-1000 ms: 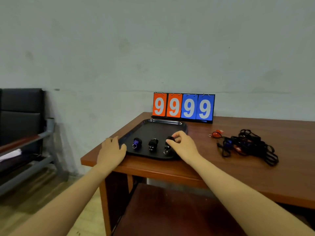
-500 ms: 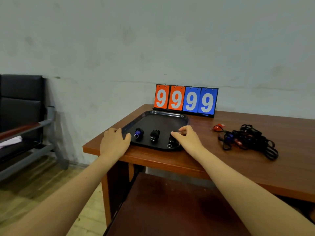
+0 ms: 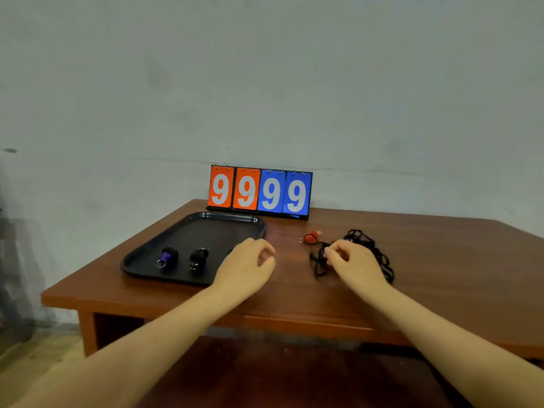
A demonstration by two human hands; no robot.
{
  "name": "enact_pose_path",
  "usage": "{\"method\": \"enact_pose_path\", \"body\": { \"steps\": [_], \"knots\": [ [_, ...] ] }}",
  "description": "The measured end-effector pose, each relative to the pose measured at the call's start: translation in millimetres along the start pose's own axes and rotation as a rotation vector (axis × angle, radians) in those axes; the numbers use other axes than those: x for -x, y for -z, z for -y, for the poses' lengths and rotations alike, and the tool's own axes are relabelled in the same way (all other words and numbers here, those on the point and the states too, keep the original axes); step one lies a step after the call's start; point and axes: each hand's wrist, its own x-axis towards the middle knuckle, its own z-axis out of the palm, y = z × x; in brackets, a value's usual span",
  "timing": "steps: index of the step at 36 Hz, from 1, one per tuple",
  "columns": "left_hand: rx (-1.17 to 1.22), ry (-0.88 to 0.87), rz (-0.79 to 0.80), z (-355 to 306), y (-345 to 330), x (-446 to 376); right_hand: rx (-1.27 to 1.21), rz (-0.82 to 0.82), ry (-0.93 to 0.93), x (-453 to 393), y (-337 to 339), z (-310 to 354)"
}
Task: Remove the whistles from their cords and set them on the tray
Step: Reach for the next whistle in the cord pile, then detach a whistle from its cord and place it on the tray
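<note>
A black tray (image 3: 226, 217) lies on the left of the wooden table (image 3: 447, 260). On it stand a purple-and-black whistle (image 3: 167, 256) and a black whistle (image 3: 199, 255); a third is hidden behind my left hand (image 3: 247, 267). That hand hovers over the tray's right front corner, fingers loosely curled, holding nothing. My right hand (image 3: 351, 260) is at the left end of a tangle of black cords (image 3: 381, 257), its curled fingertips pinching a cord. A red whistle (image 3: 309, 238) lies on the table just beyond the tangle.
A flip scoreboard (image 3: 260, 191) reading 9999 stands against the wall behind the tray. The table's front edge runs just under my forearms, with a lower shelf beneath. Bare wood shows to the right of the cords.
My right hand left the third whistle on the tray and moved right to the cord tangle. My left hand came off the tray's left corner and moved right. The view shifted right.
</note>
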Motion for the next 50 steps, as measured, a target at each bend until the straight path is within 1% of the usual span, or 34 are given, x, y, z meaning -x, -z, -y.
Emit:
{"method": "enact_pose_path", "body": {
  "steps": [3,9,14,16,20,23,25,27,29,32,36,38,40,44,47,50],
  "knots": [
    [0.052,-0.003,0.044,-23.0,-26.6,-23.7,0.001,-0.038,-0.025,-11.9,20.2,-21.6],
    [0.041,0.036,0.062,-31.5,-59.5,-75.1,0.053,-0.01,0.007,-45.4,32.9,-34.0],
    [0.101,0.137,0.201,-19.2,-86.5,-112.6,0.003,0.008,-0.014,-83.1,19.0,-42.0],
    [0.131,0.155,0.231,-14.4,-95.2,-124.1,-0.011,0.02,-0.039,-97.4,11.4,-46.1],
    [0.101,0.107,0.219,-11.2,-111.8,-145.7,0.046,0.118,-0.081,-125.8,-3.9,-60.8],
    [-0.027,0.051,0.213,-13.2,-123.1,-150.5,0.125,0.188,-0.101,-132.3,-15.3,-78.1],
    [-0.132,0.002,0.202,-13.7,-126.8,-151.7,0.141,0.176,-0.101,-130.7,-19.4,-88.3],
    [-0.166,-0.024,0.211,-12.7,-126.0,-151.7,0.075,0.127,-0.086,-128.5,-20.5,-93.9],
    [-0.18,-0.058,0.228,-11.3,-121.4,-153.6,0.019,0.137,-0.071,-129.1,-16.4,-93.2],
    [-0.132,-0.053,0.261,-9.6,-114.7,-151.2,0.101,0.212,-0.023,-126.9,-14.7,-93.9],
    [-0.041,-0.035,0.202,-6.3,-110.7,-154.4,0.222,0.23,0.015,-125.9,-15.6,-88.9],
    [-0.064,-0.037,0.164,-4.5,-111.1,-155.5,0.289,0.24,0.026,-127.6,-15.5,-85.4],
    [-0.141,-0.046,0.176,-0.3,-111.8,-157.0,0.329,0.264,0.03,-129.1,-16.5,-83.1],
    [-0.251,-0.031,0.288,5.1,-112.5,-157.8,0.317,0.293,0.004,-130.5,-17.7,-82.1],
    [-0.252,-0.043,0.242,4.4,-111.4,-159.1,0.301,0.29,-0.008,-129.8,-17.5,-81.4],
    [-0.184,-0.015,0.199,3.8,-110.9,-160.1,0.307,0.324,-0.03,-129.3,-13.3,-80.1]
  ]
}}
